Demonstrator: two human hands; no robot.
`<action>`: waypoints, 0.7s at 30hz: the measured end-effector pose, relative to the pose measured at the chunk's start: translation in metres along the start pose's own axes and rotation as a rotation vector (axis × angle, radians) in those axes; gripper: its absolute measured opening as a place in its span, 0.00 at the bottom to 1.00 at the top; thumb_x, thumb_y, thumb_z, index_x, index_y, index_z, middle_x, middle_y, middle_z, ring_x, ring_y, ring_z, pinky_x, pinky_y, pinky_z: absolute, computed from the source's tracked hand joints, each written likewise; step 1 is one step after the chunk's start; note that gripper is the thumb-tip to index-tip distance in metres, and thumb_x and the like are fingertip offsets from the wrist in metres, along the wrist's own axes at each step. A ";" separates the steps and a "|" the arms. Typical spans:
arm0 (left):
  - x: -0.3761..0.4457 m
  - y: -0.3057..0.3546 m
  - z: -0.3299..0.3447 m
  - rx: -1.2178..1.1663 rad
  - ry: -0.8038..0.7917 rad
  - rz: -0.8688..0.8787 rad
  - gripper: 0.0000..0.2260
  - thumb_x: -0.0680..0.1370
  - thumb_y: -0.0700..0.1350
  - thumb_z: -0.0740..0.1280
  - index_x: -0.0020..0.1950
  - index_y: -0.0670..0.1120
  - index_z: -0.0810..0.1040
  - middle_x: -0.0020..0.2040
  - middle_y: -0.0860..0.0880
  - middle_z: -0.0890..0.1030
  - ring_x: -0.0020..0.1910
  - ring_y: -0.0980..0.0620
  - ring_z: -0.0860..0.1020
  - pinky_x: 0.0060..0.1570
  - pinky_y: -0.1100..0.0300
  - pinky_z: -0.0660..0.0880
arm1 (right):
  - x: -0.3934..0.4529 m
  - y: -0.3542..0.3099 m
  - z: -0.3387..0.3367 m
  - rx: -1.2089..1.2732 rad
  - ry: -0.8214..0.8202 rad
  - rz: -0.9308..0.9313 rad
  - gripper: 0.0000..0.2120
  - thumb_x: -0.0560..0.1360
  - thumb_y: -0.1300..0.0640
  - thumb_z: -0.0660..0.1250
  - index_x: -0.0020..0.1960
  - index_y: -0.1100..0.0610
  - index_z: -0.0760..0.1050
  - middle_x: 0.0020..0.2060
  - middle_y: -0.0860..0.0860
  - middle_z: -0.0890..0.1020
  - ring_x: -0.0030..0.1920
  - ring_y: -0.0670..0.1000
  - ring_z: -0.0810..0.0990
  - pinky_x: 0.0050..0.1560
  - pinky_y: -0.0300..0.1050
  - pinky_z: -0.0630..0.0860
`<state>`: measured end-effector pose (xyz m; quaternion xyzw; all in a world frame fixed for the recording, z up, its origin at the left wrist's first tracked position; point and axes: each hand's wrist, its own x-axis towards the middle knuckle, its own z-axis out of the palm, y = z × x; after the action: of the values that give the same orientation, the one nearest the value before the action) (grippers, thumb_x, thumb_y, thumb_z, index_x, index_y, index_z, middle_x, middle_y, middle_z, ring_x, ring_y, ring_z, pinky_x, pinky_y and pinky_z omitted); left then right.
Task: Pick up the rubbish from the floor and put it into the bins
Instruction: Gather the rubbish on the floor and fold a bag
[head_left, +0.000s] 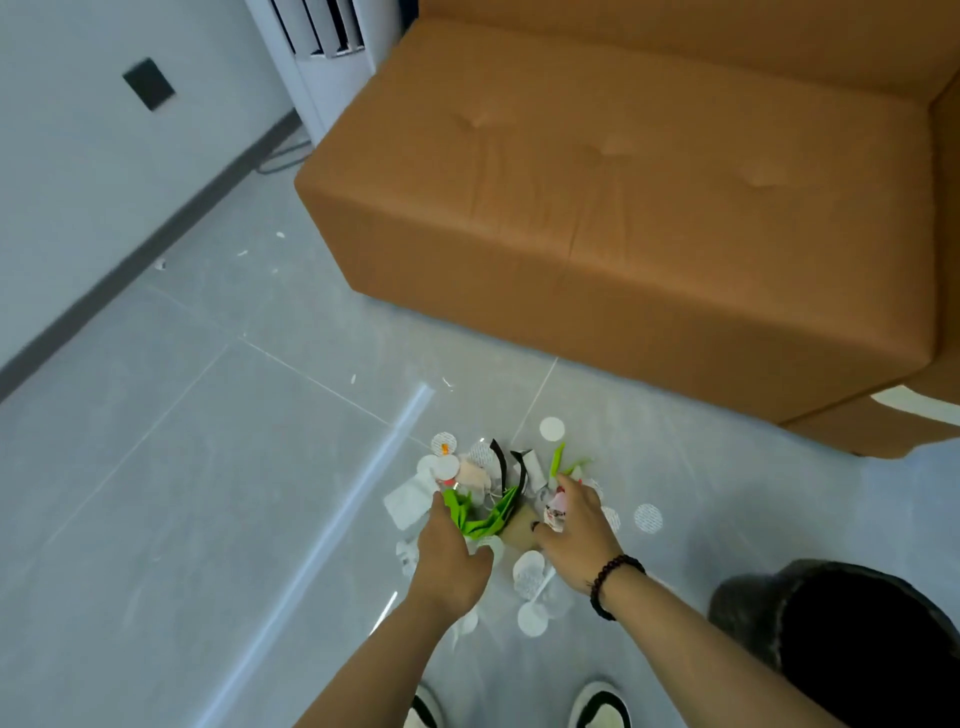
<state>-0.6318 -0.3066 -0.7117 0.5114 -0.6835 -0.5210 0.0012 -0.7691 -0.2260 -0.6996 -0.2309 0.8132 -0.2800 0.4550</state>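
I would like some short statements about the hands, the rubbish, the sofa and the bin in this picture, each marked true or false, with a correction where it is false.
1. Both hands reach into the pile of rubbish on the floor. True.
2. The left hand wears a dark bead bracelet. False: the bracelet is on the wrist of the right hand.
3. A brown sofa stands beyond the rubbish. True.
4. The bin is lined with a white bag. False: its bag is black.
5. Green paper lies between the two hands. True.
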 end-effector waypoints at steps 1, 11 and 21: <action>0.011 -0.015 0.011 -0.012 -0.002 -0.016 0.31 0.73 0.35 0.67 0.74 0.45 0.58 0.62 0.57 0.68 0.63 0.55 0.71 0.55 0.72 0.62 | 0.012 0.014 0.010 -0.006 0.002 -0.011 0.29 0.74 0.61 0.66 0.72 0.54 0.59 0.60 0.49 0.63 0.68 0.51 0.63 0.61 0.35 0.59; 0.138 -0.134 0.066 -0.131 0.250 0.081 0.22 0.74 0.34 0.64 0.60 0.57 0.66 0.53 0.61 0.71 0.58 0.57 0.71 0.59 0.60 0.69 | 0.143 0.113 0.120 -0.199 0.119 -0.203 0.24 0.74 0.60 0.61 0.69 0.53 0.62 0.67 0.49 0.63 0.67 0.50 0.65 0.65 0.44 0.67; 0.216 -0.237 0.110 0.049 0.283 -0.096 0.31 0.73 0.51 0.71 0.71 0.44 0.62 0.68 0.44 0.66 0.66 0.44 0.68 0.67 0.51 0.67 | 0.252 0.166 0.159 -0.438 0.255 -0.487 0.20 0.73 0.62 0.62 0.65 0.57 0.68 0.68 0.52 0.64 0.70 0.52 0.58 0.69 0.41 0.59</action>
<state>-0.6286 -0.3641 -1.0459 0.6115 -0.6638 -0.4264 0.0602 -0.7717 -0.3015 -1.0326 -0.4735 0.8252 -0.2257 0.2095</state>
